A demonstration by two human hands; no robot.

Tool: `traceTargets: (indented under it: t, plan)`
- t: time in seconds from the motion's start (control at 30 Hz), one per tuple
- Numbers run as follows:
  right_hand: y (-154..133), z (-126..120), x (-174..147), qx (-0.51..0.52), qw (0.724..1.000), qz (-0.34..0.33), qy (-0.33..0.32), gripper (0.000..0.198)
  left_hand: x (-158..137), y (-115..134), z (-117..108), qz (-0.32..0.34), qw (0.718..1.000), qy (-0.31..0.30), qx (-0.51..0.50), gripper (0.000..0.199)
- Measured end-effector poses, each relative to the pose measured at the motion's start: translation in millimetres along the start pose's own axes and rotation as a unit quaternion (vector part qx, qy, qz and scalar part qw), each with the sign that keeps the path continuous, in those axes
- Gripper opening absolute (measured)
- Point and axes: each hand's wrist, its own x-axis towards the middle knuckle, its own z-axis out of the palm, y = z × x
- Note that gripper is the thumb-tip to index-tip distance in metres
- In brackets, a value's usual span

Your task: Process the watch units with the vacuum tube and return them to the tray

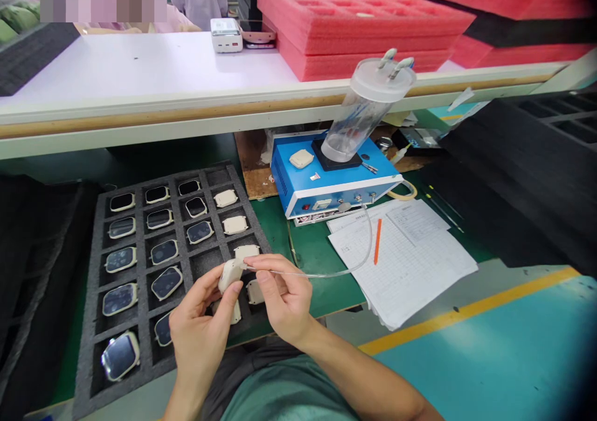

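My left hand [205, 315] is closed around a cream watch case [230, 274], holding it tilted above the foam tray. In my right hand [286, 296] the fingers pinch a clear thin tube [321, 276], its end against the side of the case. From there the tube curves up to the front of a blue machine [291, 188]. Below both hands lies the dark grey foam tray [88, 346], with watches such as a dark-screened watch [120, 356] in its left columns. Cream cases such as one case [235, 224] sit in its right column. My hands hide some pockets.
A clear cylinder [357, 113] stands tilted on the machine, with another cream case [301, 158] beside it. Paper sheets [420, 259] and an orange stick [377, 242] lie right. Above runs a white shelf [153, 66] with red foam trays [298, 32]. People sit beyond.
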Motion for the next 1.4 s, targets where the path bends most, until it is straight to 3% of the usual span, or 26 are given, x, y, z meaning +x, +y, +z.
traceTargets:
  t: [1.4]
  plan:
    - [1.2, -0.9, -3.4, -0.004, 1.0, 0.015, -0.001, 0.021, -1.5, 0.3, 0.1, -0.002, 1.0, -0.005, 0.002, 0.033]
